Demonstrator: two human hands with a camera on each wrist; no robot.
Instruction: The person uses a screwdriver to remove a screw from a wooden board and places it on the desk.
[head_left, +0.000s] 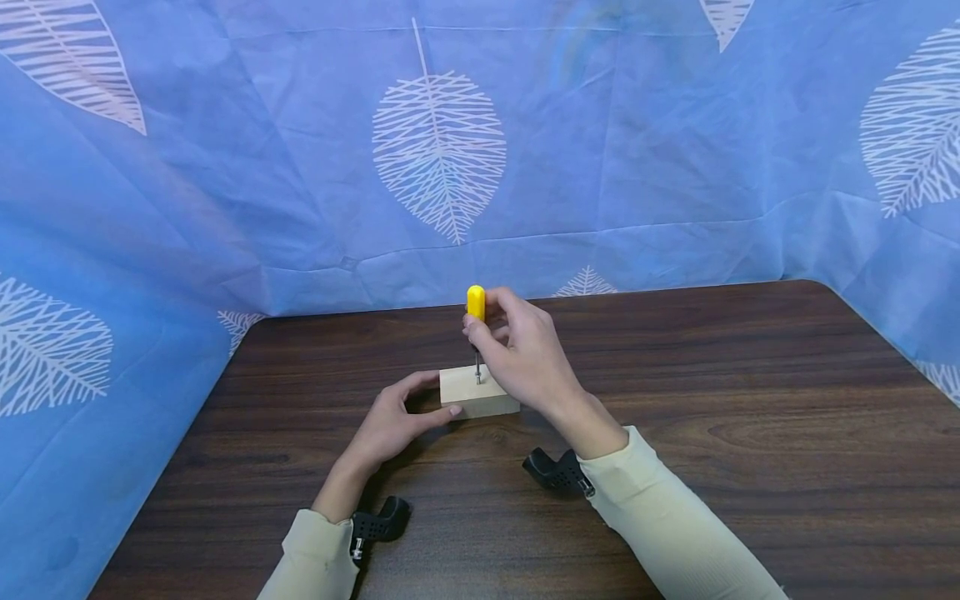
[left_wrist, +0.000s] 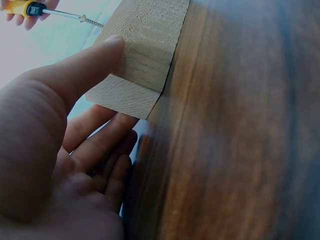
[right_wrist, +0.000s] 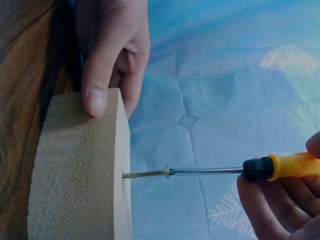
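A pale wooden block [head_left: 480, 406] lies on the dark table, gripped at its left end by my left hand [head_left: 390, 421]. The left thumb [left_wrist: 95, 62] presses the near side, with fingers behind the block. My right hand [head_left: 528, 346] holds a yellow-handled screwdriver [head_left: 476, 304] upright above the block. The screwdriver's black collar and metal shaft [right_wrist: 205, 171] point down to a screw [right_wrist: 145, 174], whose head meets the tip. The screw stands straight out of the block's top face, most of its thread showing.
The brown wood-grain table [head_left: 712, 392] extends on both sides. Behind it hangs a blue cloth [head_left: 300, 167] with white leaf prints. A black wrist mount [head_left: 382, 521] sits at the left cuff, another wrist mount [head_left: 555, 471] at the right cuff.
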